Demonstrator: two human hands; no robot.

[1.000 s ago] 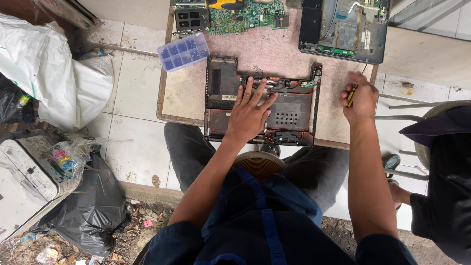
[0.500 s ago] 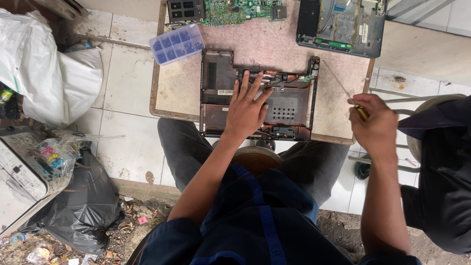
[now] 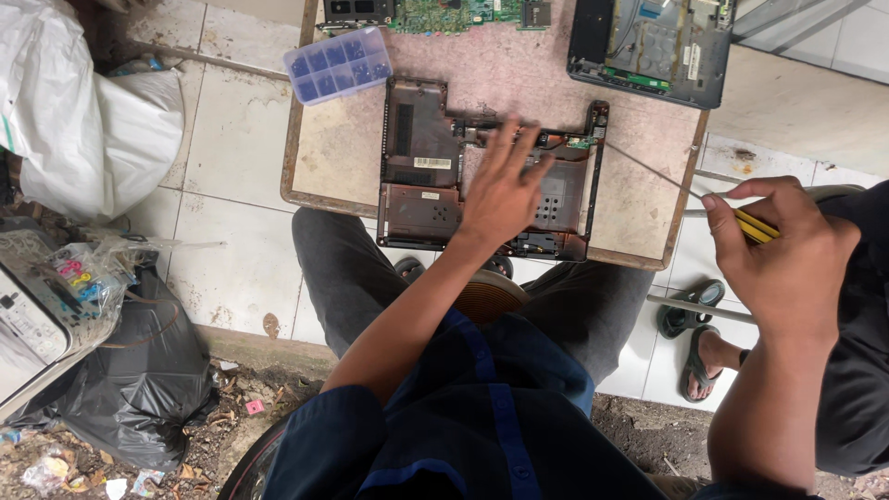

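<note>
Tiled floor, with a small low wooden table [image 3: 352, 157] set on it. At table centre, an opened laptop base [image 3: 435, 176], dark, innards exposed. Pressed flat on its right half, the left hand [image 3: 505, 190], fingers spread wide. Off the table's right edge, the right hand [image 3: 787, 255], closed round a yellow-handled screwdriver [image 3: 755, 225], thin shaft angled back toward the table. Farther up: clear blue compartment box [image 3: 336, 63], green circuit board [image 3: 454, 13], another laptop shell [image 3: 648, 46]. Left of table, white sack [image 3: 83, 130], black bag [image 3: 139, 380], possibly a printer [image 3: 28, 324].
</note>
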